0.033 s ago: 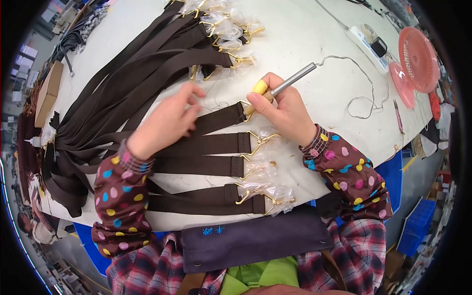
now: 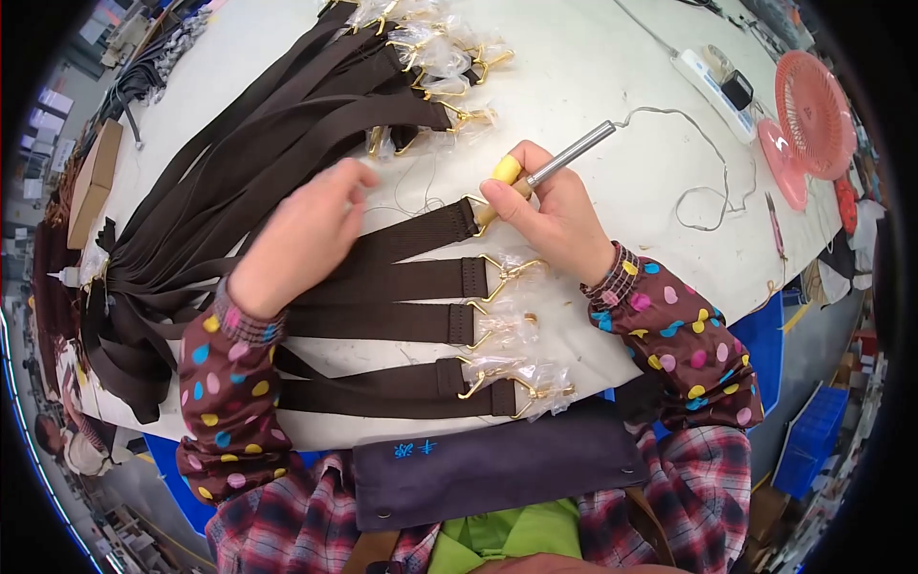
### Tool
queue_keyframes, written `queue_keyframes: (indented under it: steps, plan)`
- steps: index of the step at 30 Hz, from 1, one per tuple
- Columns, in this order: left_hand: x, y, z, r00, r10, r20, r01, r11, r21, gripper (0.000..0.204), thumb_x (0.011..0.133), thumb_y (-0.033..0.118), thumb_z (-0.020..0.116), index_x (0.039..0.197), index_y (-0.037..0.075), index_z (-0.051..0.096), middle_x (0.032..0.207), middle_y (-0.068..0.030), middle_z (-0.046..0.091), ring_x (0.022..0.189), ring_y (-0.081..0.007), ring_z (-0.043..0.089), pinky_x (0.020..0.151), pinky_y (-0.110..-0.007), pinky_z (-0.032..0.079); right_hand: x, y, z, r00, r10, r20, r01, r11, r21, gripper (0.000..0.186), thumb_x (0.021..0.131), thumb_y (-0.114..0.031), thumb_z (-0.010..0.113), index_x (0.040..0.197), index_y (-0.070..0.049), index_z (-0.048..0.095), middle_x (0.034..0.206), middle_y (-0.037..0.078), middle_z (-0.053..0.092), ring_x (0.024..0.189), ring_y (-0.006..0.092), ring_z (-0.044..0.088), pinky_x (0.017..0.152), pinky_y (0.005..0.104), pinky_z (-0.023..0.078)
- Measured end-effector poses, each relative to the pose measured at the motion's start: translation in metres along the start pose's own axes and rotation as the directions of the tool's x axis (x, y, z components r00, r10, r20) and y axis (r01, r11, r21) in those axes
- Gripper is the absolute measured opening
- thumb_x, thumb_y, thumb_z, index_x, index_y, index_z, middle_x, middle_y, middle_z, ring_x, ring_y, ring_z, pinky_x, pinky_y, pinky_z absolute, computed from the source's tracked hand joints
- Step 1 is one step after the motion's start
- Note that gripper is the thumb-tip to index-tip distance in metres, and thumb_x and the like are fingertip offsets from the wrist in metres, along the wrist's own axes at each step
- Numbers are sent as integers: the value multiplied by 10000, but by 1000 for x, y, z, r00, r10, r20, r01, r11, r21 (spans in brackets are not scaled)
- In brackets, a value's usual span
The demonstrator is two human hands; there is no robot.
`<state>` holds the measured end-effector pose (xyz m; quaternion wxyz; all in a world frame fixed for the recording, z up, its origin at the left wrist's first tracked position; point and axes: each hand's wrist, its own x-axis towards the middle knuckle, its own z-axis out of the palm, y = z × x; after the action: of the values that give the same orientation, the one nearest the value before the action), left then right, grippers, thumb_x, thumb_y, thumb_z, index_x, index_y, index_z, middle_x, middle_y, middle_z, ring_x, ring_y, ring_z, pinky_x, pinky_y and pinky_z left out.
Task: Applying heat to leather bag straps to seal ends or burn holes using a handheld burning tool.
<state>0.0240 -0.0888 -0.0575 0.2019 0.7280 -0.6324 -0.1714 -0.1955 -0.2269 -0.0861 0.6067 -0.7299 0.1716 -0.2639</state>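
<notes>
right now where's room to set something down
The white tabletop is bare between the far gold metal hooks and pale electric cord, and between the thin grey cable loop and polka-dot right sleeve. Dark brown fabric straps crowd the left.

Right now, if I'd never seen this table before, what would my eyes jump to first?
Probably the long dark brown fabric straps, fanned across the left and middle of the white table, with gold metal clips at their right ends. Next, perhaps the round pink plastic fan at the table's upper right. The silver rod-shaped tool in the right hand, near the middle, and the dotted maroon sleeves on both forearms might catch you too.
</notes>
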Motion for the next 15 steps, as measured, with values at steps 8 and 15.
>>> queue_keyframes:
  steps: [8,15]
  plan:
    - [20,46,-2,966,231,116,-211,964,-159,292,782,54,683,1038,48,543,913,-71,543,679,-181,534,648,-299,454,-3,1,-3,999,-11,-34,10,999,-30,179,900,-144,615,880,-31,478,767,21,568,711,78,560,625,230,457]
    - [37,23,29,920,290,262,-213,934,-288,191,783,66,711,899,43,561,880,-61,473,684,-147,488,647,-274,430,-5,-2,1,999,31,-19,-32,996,-86,172,884,-104,619,879,-35,461,763,4,528,726,61,550,638,222,438]
